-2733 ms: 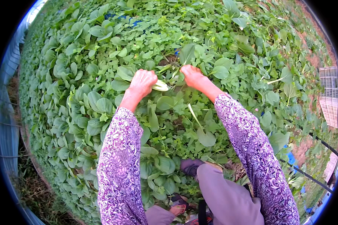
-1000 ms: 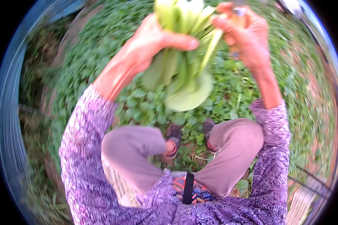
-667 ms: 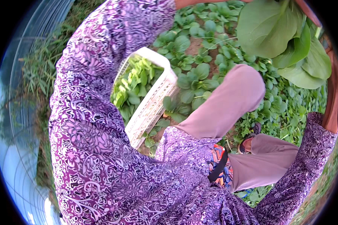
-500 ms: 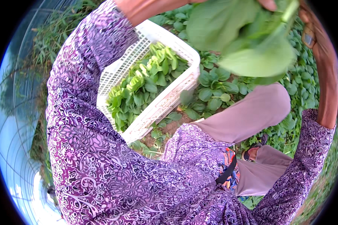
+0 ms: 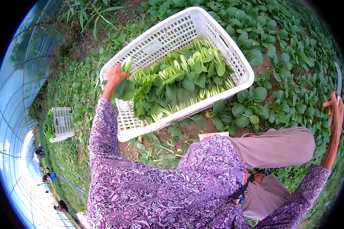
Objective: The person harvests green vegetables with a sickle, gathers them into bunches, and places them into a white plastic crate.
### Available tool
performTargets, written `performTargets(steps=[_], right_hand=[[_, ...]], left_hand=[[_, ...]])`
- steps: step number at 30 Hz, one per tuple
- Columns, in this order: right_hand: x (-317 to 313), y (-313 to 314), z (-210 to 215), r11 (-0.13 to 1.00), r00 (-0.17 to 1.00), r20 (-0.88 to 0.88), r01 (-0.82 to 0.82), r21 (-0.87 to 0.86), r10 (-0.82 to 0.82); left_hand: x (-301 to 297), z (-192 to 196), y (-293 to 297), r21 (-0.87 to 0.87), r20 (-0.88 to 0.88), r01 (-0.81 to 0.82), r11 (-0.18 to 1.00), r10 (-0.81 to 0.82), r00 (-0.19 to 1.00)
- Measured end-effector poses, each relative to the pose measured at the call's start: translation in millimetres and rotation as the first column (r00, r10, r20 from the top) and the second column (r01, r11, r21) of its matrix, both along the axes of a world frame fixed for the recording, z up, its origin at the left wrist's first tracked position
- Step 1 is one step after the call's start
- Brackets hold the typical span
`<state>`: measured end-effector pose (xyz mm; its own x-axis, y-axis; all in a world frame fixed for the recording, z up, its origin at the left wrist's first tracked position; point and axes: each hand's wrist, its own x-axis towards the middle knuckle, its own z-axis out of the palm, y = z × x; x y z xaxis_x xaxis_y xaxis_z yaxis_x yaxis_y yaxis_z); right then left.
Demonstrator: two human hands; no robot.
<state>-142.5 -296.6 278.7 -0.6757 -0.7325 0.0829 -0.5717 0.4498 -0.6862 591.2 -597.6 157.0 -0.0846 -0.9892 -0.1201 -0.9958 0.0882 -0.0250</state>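
Note:
A white plastic crate (image 5: 162, 35) with lattice walls stands on the ground ahead of me. Leafy greens like bok choy (image 5: 179, 76) lie in it in rows, pale stalks and dark leaves together. At its left end, my left hand (image 5: 116, 75) is closed round a bok choy plant (image 5: 125, 89), whose leaves hang down over the inside of the crate. Far out to the right, near the rim of the view, my right hand (image 5: 335, 108) grips a sickle (image 5: 339, 76) with a slim curved blade pointing away from me.
Growing greens (image 5: 252, 107) cover the soil to the right of and beyond the crate. A second white crate (image 5: 64, 123) sits farther off at left. My bent knee (image 5: 279, 147) is close by, and distant people (image 5: 60, 206) show under the tunnel's plastic cover (image 5: 17, 114).
The held greens have gone from high in front of me, left to the crate, with my left hand. My right hand has moved lower, and the sickle blade now shows. The view has shifted too.

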Motion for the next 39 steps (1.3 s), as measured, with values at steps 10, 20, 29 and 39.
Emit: performTargets(steps=[10, 20, 29, 39], right_hand=[[31, 39, 17, 0.989, 0.989, 0.056, 0.142, -0.047, -0.139], [30, 149, 30, 0.932, 0.936, 0.142, 0.339, -0.126, -0.321], [51, 254, 37, 0.830, 0.845, 0.101, 0.535, -0.156, -0.526], [81, 362, 24, 0.777, 0.776, 0.033, 0.629, 0.023, -0.629]], left_hand=[[93, -262, 24, 0.070, -0.244, -0.417, 0.906, 0.421, 0.874], [14, -271, -12, -0.050, -0.281, -0.276, 0.960, 0.252, 0.926], [-89, -261, -30, 0.065, -0.140, 0.020, 0.998, -0.011, 0.990], [-80, -223, -46, 0.005, -0.043, -0.039, 0.999, 0.039, 0.998]])
